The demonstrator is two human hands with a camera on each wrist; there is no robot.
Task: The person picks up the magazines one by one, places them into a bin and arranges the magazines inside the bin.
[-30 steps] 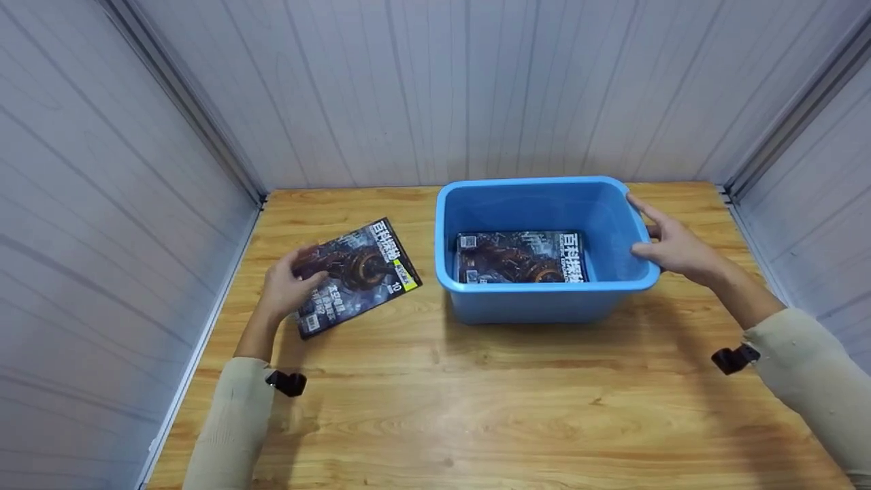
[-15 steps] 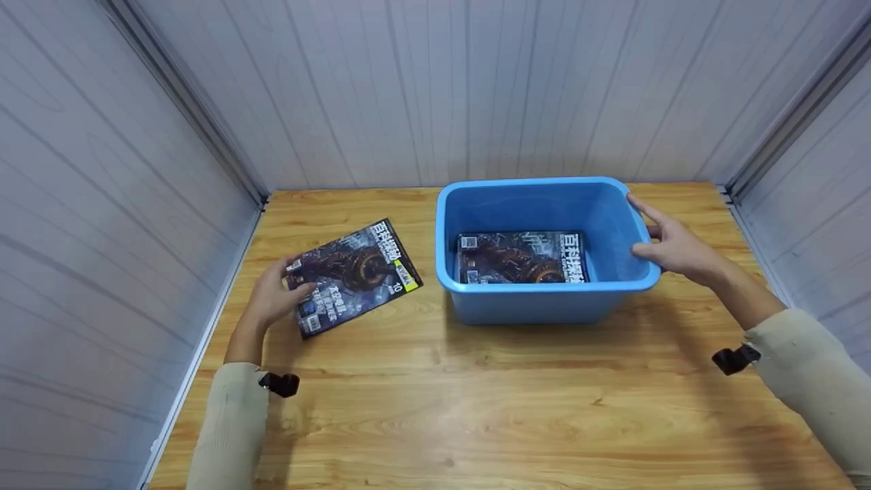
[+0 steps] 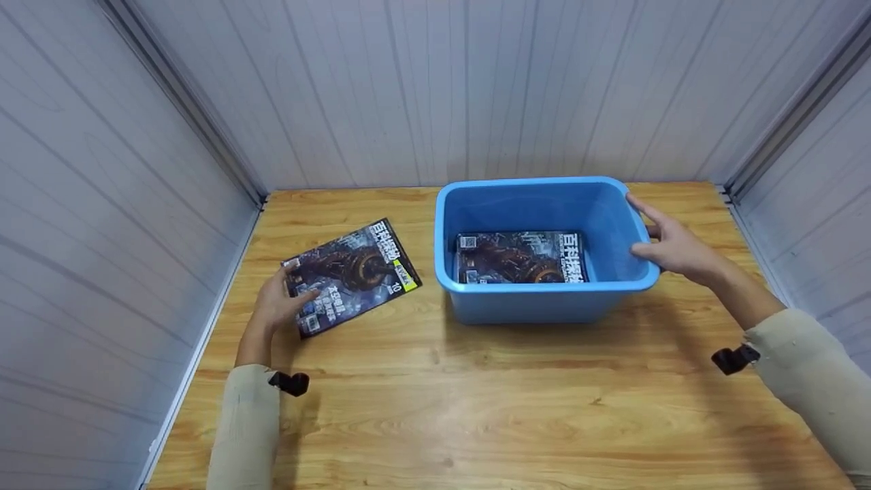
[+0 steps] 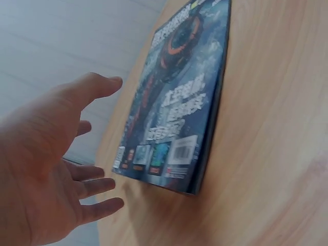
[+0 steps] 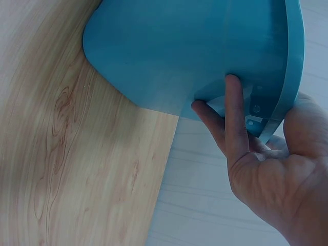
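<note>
head view: the left hand [image 3: 275, 306] rests at the near corner of the magazine [image 3: 350, 274] lying flat on the table [image 3: 435, 401]; the step looks like picking it up, which calls for a grip under its edge.
left wrist view: fingers [image 4: 97, 187] spread wide, holding nothing, just beside the magazine [image 4: 177, 102].
right wrist view: the right hand [image 5: 271, 179] holds the rim of the blue tub [image 5: 195, 51], fingers under the lip.

Wooden table [image 3: 476, 401]: blue plastic bin [image 3: 544, 303] at 1 o'clock, magazine [image 3: 350, 275] flat at 10 o'clock, well apart.
</note>
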